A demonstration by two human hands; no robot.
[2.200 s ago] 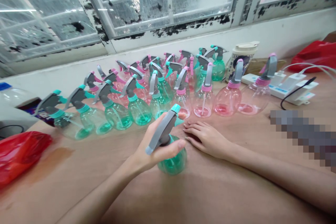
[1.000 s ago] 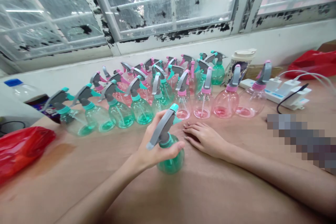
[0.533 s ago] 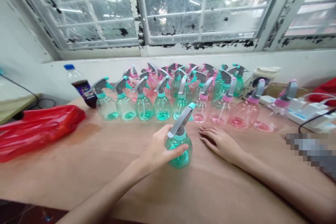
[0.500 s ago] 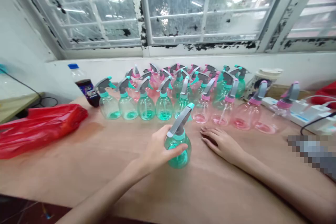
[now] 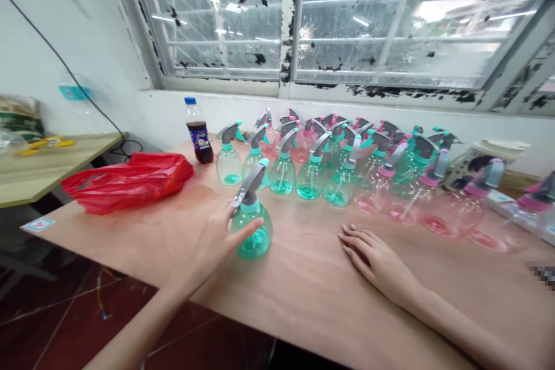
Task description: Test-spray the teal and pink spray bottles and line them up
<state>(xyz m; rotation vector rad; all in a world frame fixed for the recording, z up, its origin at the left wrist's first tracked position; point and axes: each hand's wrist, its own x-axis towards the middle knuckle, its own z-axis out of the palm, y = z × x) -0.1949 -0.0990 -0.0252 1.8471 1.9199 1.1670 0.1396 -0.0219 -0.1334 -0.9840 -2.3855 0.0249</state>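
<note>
left hand [image 5: 222, 238]: fingers curled round green sprayer [image 5: 256, 238], thumb in front | position: before bottle row [image 5: 373, 192], base contact unclear | right hand [image 5: 376, 263]: resting on counter [image 5: 299, 295], fingers slightly curled, gripping nothing

Slim bare forearms [image 5: 150, 313] with long, slender fingers [image 5: 363, 237]

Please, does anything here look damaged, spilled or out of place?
Yes. The window frame looks worn, with ragged black patches breaking its white surface. On the table, a brownish patch shows beside the red plastic bag, darker than the surface around it; I cannot tell if it is a spill.
</note>
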